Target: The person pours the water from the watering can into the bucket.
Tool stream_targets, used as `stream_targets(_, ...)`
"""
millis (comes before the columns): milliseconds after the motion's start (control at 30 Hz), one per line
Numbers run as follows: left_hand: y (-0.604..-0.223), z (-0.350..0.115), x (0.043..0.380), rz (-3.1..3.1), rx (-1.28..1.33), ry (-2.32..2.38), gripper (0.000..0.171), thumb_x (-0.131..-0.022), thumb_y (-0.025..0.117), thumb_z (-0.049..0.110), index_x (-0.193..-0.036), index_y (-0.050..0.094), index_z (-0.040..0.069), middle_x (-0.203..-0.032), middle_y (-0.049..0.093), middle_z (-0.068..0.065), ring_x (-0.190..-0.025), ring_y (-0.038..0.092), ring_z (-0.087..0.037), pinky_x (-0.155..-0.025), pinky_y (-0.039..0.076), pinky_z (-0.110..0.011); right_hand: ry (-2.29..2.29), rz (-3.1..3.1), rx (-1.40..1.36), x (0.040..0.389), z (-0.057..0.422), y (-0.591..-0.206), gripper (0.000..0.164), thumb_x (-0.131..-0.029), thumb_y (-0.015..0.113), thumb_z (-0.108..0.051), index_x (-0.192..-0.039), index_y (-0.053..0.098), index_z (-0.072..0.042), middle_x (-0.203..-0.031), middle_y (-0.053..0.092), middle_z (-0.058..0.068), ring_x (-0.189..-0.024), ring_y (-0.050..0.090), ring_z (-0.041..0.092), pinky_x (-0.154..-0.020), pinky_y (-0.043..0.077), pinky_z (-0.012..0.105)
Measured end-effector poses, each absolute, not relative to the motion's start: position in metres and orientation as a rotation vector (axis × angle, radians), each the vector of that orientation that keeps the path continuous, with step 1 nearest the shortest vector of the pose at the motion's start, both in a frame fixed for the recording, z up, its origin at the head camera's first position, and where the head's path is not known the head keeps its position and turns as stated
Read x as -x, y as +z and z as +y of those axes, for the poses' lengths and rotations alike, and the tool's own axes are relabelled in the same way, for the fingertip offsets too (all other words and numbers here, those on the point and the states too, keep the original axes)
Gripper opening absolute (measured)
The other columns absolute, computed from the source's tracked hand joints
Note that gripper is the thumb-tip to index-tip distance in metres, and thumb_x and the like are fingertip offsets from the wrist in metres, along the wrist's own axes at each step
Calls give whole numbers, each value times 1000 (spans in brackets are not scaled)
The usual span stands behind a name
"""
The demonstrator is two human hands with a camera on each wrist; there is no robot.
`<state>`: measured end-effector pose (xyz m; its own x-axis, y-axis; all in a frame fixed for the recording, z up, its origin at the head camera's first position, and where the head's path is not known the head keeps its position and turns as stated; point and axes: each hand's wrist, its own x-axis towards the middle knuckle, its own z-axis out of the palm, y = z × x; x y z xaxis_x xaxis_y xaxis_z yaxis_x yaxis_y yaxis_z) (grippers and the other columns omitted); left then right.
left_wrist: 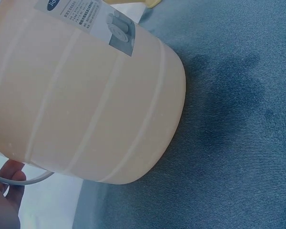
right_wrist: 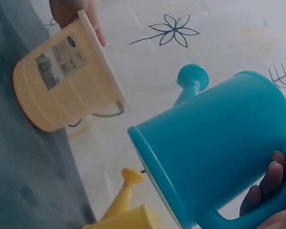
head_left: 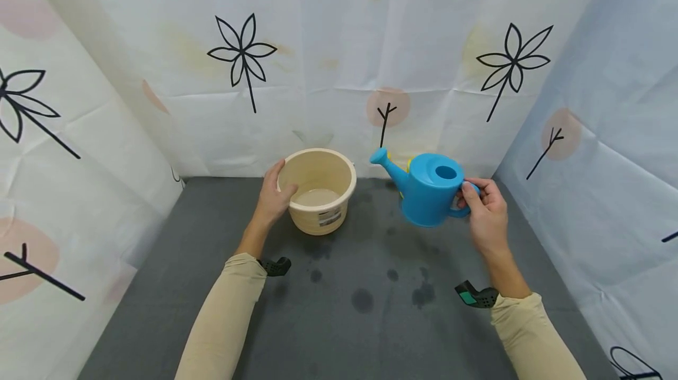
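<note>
My left hand [head_left: 272, 199] grips a cream plastic bucket [head_left: 313, 220] at its left rim, the thumb over the inside. The bucket's inside shows nothing in it, and a printed label [head_left: 329, 216] is on its front. In the left wrist view, fingers [left_wrist: 15, 191] show beside its thin grey handle [left_wrist: 38, 179]. To the right, my right hand [head_left: 488, 215] holds a blue watering can [head_left: 428, 195] by its back handle. The can is raised off the table, its spout pointing left toward the bucket without touching it. I see no water coming out.
A yellow watering can [right_wrist: 128, 217] stands behind the blue one, mostly hidden in the head view. Dark wet-looking spots [head_left: 362, 300] mark the grey tabletop [head_left: 339, 345]. Patterned white cloth [head_left: 318, 74] hangs behind the table and at both sides.
</note>
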<state>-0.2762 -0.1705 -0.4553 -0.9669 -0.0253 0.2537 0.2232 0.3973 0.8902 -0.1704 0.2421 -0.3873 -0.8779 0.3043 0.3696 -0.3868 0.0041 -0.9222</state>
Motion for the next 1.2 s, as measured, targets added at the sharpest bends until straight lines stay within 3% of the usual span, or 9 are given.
stream_targets(667,-453,-170,277,-2434,165,-1600,76,-91,65,14,-160,32,7,-164,28,-21,-152,29,-38,-127,24,-50,2090,-1232,-64,156,280,-374,7,-98,62,-5,-101,61,1,-83,64,10,-69,58,16,-65,52,19)
stream_targets(1200,-454,-171,276,-2436,157,-1637,77,-92,63,15,-161,30,8,-166,25,-21,-153,27,-38,-127,24,-51,1888,-1345,179,159,305,-399,3,-101,59,-9,-104,60,-9,-93,57,8,-86,52,17,-76,48,19)
